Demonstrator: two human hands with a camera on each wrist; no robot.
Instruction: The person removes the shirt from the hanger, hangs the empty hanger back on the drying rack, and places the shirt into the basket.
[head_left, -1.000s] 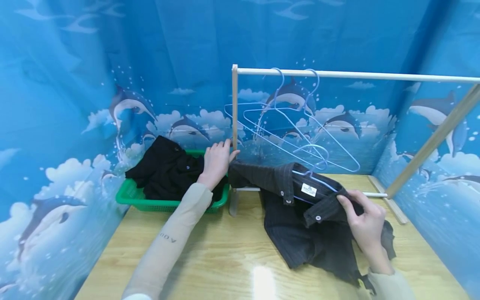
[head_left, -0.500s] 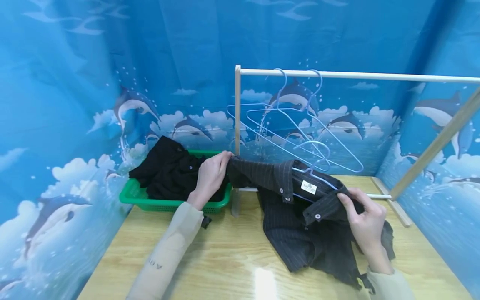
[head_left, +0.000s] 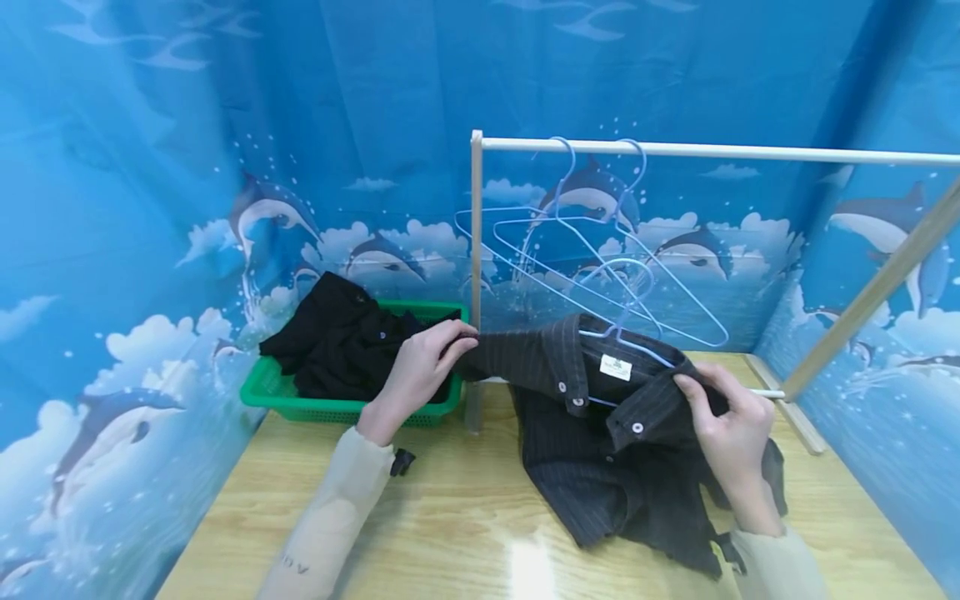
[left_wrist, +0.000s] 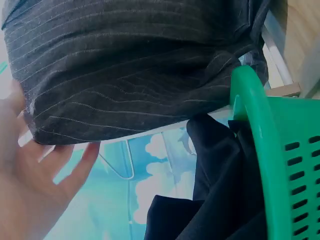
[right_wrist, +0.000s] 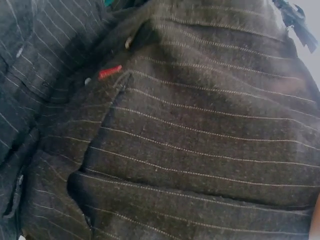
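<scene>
A dark pinstriped shirt with a white collar label lies partly raised over the table, a pale blue hanger inside its neck. My left hand pinches the end of its left-side sleeve, pulled out sideways near the basket. In the left wrist view, striped cloth stretches from the fingers of that hand. On the other side, my right hand grips the shirt by the shoulder, thumb in front beside the collar. Striped fabric fills the right wrist view.
A green basket holding black clothes stands at the left. Behind the shirt rises a rack with a white rail and wooden posts. Two blue hangers hang from it. A small black scrap lies on the table.
My left hand, earlier spread by the rack post, has taken hold of the sleeve end and drawn it slightly down. The hanger hook has shifted a little left; my right hand keeps its grip.
</scene>
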